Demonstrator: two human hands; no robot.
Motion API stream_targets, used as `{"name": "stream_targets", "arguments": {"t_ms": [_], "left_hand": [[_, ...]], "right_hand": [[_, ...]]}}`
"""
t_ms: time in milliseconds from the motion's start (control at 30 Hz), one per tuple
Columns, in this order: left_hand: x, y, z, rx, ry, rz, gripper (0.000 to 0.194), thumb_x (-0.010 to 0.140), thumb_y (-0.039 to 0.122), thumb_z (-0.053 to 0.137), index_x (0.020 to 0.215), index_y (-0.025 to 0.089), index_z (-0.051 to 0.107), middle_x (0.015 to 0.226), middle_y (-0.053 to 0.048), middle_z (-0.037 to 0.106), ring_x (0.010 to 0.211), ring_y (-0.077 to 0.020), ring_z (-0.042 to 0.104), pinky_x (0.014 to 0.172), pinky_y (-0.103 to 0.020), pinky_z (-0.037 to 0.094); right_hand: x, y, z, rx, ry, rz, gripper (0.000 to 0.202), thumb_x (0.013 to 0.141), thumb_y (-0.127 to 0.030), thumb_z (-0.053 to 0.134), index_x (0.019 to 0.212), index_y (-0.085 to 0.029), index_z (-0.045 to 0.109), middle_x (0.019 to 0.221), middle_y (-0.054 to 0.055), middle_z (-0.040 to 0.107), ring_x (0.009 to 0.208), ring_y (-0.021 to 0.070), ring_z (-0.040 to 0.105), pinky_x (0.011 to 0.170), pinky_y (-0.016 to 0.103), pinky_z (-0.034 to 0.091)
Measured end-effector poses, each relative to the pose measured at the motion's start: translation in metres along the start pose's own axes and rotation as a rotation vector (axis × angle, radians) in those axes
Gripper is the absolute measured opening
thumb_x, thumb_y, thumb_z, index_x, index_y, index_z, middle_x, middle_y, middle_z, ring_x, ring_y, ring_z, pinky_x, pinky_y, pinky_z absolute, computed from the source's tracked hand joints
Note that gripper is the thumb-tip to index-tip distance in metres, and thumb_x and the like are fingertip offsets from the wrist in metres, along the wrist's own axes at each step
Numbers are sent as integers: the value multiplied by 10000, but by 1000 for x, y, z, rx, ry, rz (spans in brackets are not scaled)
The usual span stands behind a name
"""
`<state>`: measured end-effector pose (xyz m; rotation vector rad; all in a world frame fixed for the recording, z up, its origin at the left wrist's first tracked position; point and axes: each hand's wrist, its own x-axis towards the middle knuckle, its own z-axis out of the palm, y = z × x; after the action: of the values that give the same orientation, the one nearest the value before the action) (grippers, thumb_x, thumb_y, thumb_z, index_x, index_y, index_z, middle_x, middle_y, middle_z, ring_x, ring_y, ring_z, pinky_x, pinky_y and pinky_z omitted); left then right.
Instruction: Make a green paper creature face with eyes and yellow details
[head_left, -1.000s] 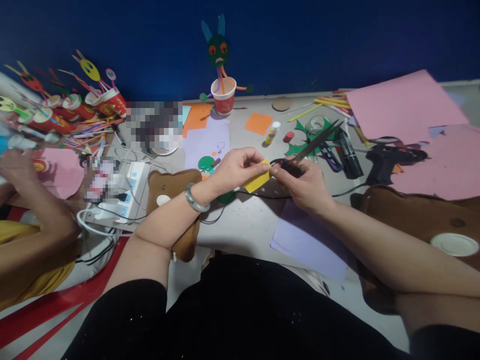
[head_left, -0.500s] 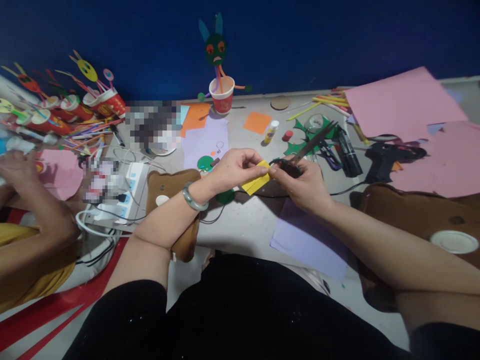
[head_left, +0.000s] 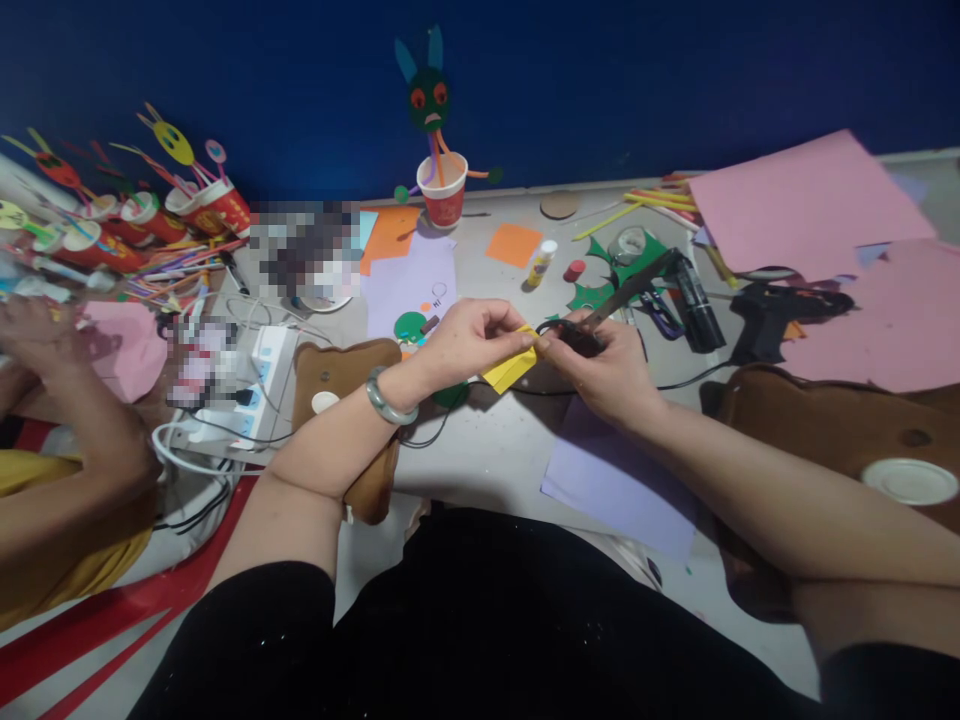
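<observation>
Over the middle of the table, my left hand (head_left: 474,342) pinches a small folded piece of yellow paper (head_left: 511,370) between thumb and fingers. My right hand (head_left: 609,368) is closed around the handles of black scissors (head_left: 626,298), whose blades point away to the upper right. The right thumb and fingertip meet the paper's upper right corner, beside the left fingertips. Below the right wrist lies a sheet of lilac paper (head_left: 615,480). A green paper circle (head_left: 450,392) shows partly behind my left hand.
A glue stick (head_left: 541,265), orange paper (head_left: 514,244), green scraps (head_left: 592,295) and a glue gun (head_left: 780,315) lie beyond my hands. A paper cup (head_left: 444,195) with a green-faced figure stands at the back. Brown cushions (head_left: 817,430) flank me. At left, another person's arm (head_left: 82,390) rests near a power strip (head_left: 262,385).
Both hands stay almost in place, still holding the yellow paper and scissors. The paper shifts very slightly. At left, the other person's hand has moved a little.
</observation>
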<state>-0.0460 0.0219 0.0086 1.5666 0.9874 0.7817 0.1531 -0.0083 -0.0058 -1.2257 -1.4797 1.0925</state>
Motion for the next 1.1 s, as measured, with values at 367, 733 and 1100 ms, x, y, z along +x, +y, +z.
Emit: {"name": "stream_targets", "arguments": {"t_ms": [367, 733, 1100], "left_hand": [[0, 2, -1, -4, -4, 24, 545, 752, 676, 874, 776, 155, 716, 694, -9, 663, 625, -89, 540, 572, -234, 428], [1, -2, 2, -81, -6, 38, 541, 730, 660, 902, 784, 156, 713, 709, -5, 670, 646, -89, 575, 586, -221, 460], [-1, 1, 3, -103, -8, 72, 447, 834, 591, 829, 778, 168, 696, 726, -6, 667, 681, -107, 589, 610, -229, 473]], "right_hand": [[5, 7, -3, 57, -14, 19, 460, 689, -618, 937, 762, -205, 747, 697, 7, 671, 633, 141, 566, 567, 281, 432], [4, 0, -5, -53, -33, -17, 483, 757, -651, 875, 694, -220, 667, 645, -4, 608, 619, 144, 528, 572, 293, 428], [0, 1, -3, -9, -47, -33, 461, 788, -622, 867, 704, -226, 646, 662, 0, 584, 621, 145, 503, 568, 306, 421]]}}
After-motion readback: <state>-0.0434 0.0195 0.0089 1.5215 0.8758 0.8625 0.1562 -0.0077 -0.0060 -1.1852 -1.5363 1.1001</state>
